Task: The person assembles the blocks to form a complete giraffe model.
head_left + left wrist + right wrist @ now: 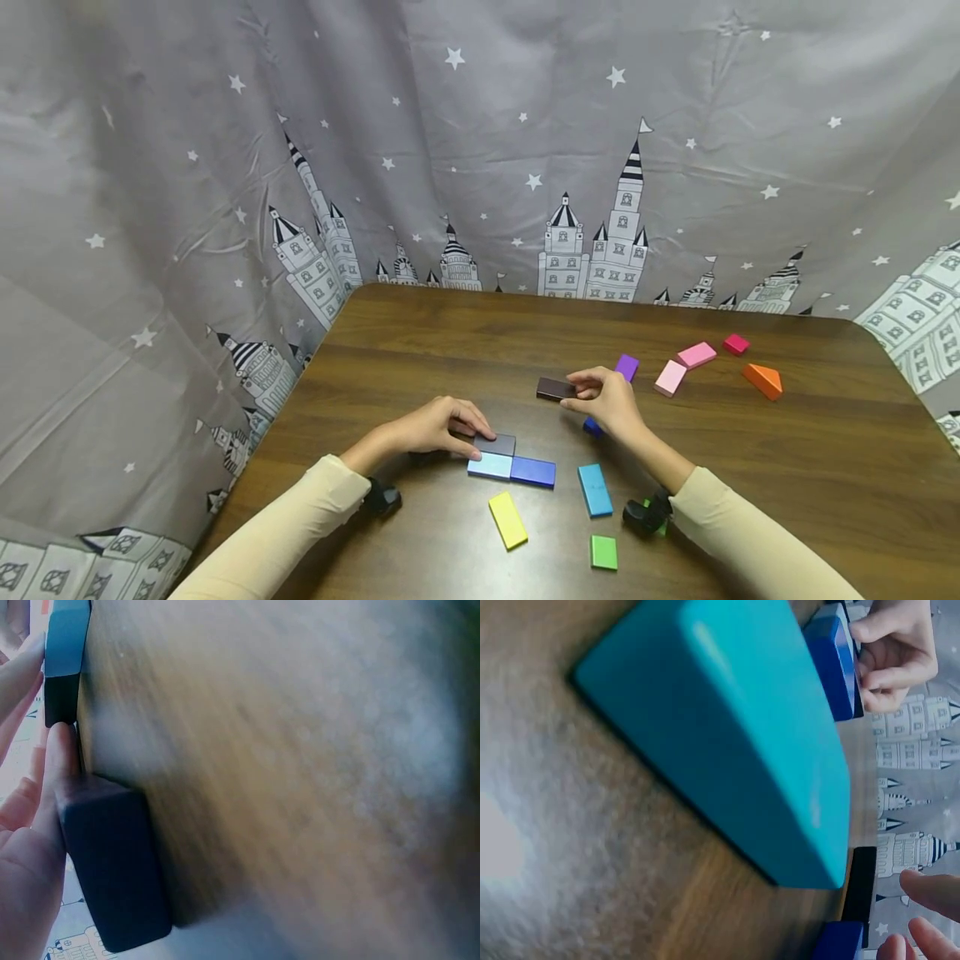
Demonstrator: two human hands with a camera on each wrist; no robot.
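Note:
My left hand [442, 425] grips a grey block [497, 444], thumb at its near left corner and fingertips along its far side. A light blue block [489, 466] lies flat against the grey one's near side, end to end with a blue block [533, 472]. My right hand [609, 404] is over the right end of a dark brown block [553, 388], thumb and fingers spread apart. In the right wrist view those fingers [934, 892] show above the dark block [859, 889] with a gap. Beneath the right hand a small blue block [592, 427] is partly hidden.
Near the front lie a yellow block [508, 521], a sky-blue block [595, 490] and a green block [603, 552]. A purple block [627, 367], pink blocks [697, 355], a red block [736, 343] and an orange triangle [763, 381] lie right. A black block [116, 862] is by my left wrist.

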